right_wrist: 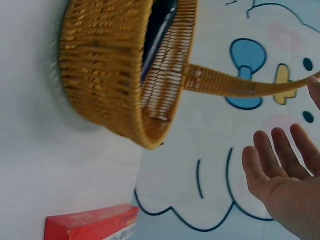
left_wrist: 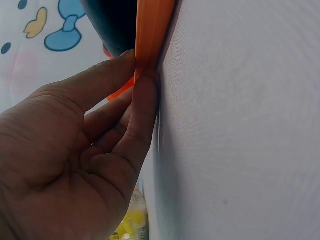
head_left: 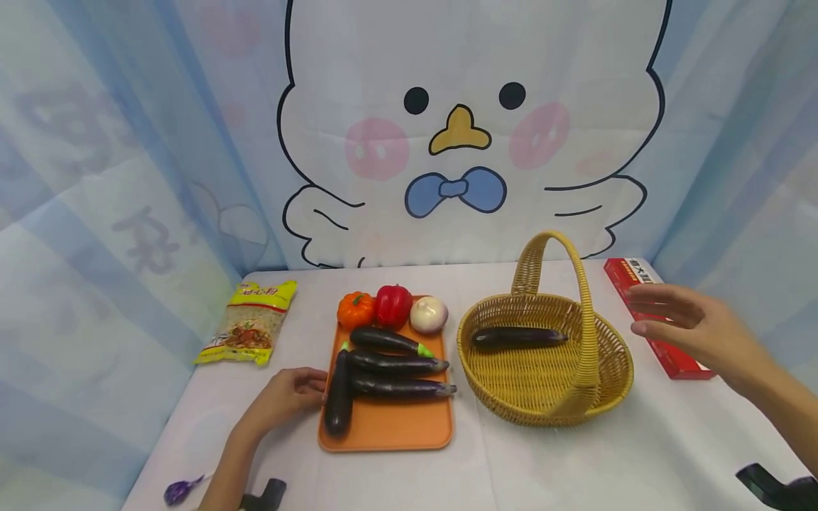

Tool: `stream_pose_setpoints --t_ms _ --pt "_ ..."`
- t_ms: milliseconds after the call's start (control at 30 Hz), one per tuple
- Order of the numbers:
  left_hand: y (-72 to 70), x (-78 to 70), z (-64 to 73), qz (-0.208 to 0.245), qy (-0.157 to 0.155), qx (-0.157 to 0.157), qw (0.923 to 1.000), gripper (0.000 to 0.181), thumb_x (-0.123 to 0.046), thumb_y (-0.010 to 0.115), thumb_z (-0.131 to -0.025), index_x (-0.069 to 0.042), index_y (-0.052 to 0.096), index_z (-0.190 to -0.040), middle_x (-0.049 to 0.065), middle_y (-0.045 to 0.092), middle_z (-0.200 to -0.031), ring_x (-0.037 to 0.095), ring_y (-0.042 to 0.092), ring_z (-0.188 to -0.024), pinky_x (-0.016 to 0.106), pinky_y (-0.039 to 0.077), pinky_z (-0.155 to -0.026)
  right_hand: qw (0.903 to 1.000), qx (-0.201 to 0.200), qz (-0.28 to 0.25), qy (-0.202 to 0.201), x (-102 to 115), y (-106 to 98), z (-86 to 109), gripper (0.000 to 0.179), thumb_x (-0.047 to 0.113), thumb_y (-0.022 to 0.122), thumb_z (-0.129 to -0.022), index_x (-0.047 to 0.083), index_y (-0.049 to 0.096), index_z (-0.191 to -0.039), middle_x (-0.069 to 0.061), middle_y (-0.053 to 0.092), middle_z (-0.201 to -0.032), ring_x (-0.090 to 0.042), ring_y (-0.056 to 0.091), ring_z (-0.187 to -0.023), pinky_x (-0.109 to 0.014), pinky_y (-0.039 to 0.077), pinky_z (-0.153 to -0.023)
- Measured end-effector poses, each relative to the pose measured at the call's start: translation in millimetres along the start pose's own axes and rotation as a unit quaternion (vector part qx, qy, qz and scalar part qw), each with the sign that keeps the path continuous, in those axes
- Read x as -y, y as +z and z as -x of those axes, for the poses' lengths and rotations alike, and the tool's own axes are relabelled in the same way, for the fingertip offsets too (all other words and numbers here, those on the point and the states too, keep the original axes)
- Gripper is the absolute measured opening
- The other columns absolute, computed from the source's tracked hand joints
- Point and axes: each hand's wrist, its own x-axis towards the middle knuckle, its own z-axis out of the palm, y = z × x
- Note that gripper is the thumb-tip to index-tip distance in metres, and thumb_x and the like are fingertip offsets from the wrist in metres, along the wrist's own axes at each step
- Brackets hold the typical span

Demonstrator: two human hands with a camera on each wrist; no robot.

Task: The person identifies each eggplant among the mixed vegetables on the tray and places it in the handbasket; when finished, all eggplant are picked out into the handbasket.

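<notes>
My left hand (head_left: pixel 290 399) pinches the left rim of an orange tray (head_left: pixel 402 431); the left wrist view shows thumb and fingers meeting at its edge (left_wrist: pixel 150 35). Several dark eggplants (head_left: pixel 399 363) lie on that tray, one lengthwise along the left side. Behind them sit an orange pumpkin-shaped vegetable (head_left: pixel 356 311), a red bell pepper (head_left: pixel 393 306) and a white onion-like bulb (head_left: pixel 429 314). To the right stands a yellow wicker basket (head_left: pixel 511 408) with one eggplant (head_left: pixel 517 338) inside. Right of the basket, my right hand (head_left: pixel 696 330) hovers with fingers extended, holding nothing.
A red box (head_left: pixel 680 358) lies partly behind my right hand. At the back left is a yellow food packet (head_left: pixel 249 323). Something small and purple (head_left: pixel 182 490) lies near the front left. The basket's tall handle (head_left: pixel 584 312) arches upward. Curtains surround the table.
</notes>
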Motion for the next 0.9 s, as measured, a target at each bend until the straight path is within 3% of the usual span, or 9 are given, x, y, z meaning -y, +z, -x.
stream_pose_setpoints --t_ms 167,333,500,633,733,900 --pt "0.5 2.6 -1.1 -0.002 0.001 -0.002 1.0000 0.040 -0.017 0.080 -0.084 -0.004 0.067 -0.120 0.001 0.069 -0.093 0.018 0.066 -0.084 0.037 0.055 -0.080 0.9989 -0.011 -0.043 -0.016 22 0 23.5 0.054 0.001 0.070 -0.090 0.010 0.050 -0.140 0.004 0.058 -0.130 0.001 0.060 -0.109 -0.020 0.055 -0.074" --pt "-0.1 4.4 -3.3 0.000 0.001 0.005 1.0000 0.043 -0.018 0.080 -0.084 -0.003 0.066 -0.121 0.001 0.069 -0.095 0.018 0.066 -0.085 0.036 0.055 -0.080 0.9980 -0.034 -0.034 -0.043 42 8 48.1 0.064 -0.007 0.074 -0.084 0.008 0.049 -0.141 -0.002 0.055 -0.132 -0.001 0.059 -0.108 -0.023 0.056 -0.070" --pt "-1.2 4.4 -3.1 0.001 0.001 0.009 1.0000 0.042 -0.018 0.079 -0.085 -0.003 0.066 -0.121 0.001 0.070 -0.095 0.019 0.066 -0.086 0.036 0.055 -0.080 0.9928 -0.054 0.001 -0.107 71 21 69.6 0.085 -0.014 0.082 -0.071 0.006 0.046 -0.145 -0.006 0.052 -0.138 -0.005 0.055 -0.115 -0.012 0.048 -0.081" --pt "-1.3 4.0 -2.6 0.005 -0.001 0.007 1.0000 0.041 -0.017 0.079 -0.084 -0.003 0.067 -0.121 0.001 0.069 -0.094 0.018 0.066 -0.085 0.036 0.055 -0.080 0.9846 -0.044 -0.030 -0.166 92 31 80.5 0.096 -0.025 0.082 -0.059 -0.003 0.043 -0.144 -0.015 0.048 -0.141 -0.013 0.052 -0.122 -0.012 0.043 -0.092" --pt "-1.2 3.5 -2.1 0.004 -0.002 0.004 1.0000 0.041 -0.017 0.080 -0.084 -0.004 0.067 -0.120 0.001 0.069 -0.094 0.018 0.066 -0.085 0.037 0.055 -0.080 0.9812 -0.030 -0.033 -0.188 104 42 86.0 0.100 -0.025 0.083 -0.055 -0.005 0.042 -0.144 -0.018 0.046 -0.143 -0.016 0.048 -0.127 -0.013 0.040 -0.097" --pt "-1.0 3.0 -2.6 0.006 -0.001 0.004 1.0000 0.040 -0.016 0.079 -0.084 -0.004 0.067 -0.120 0.001 0.069 -0.094 0.018 0.066 -0.084 0.036 0.055 -0.080 0.9833 -0.027 -0.007 -0.180 117 62 91.5 0.101 -0.015 0.089 -0.056 0.004 0.046 -0.144 -0.010 0.047 -0.144 -0.014 0.043 -0.132 -0.012 0.037 -0.098"
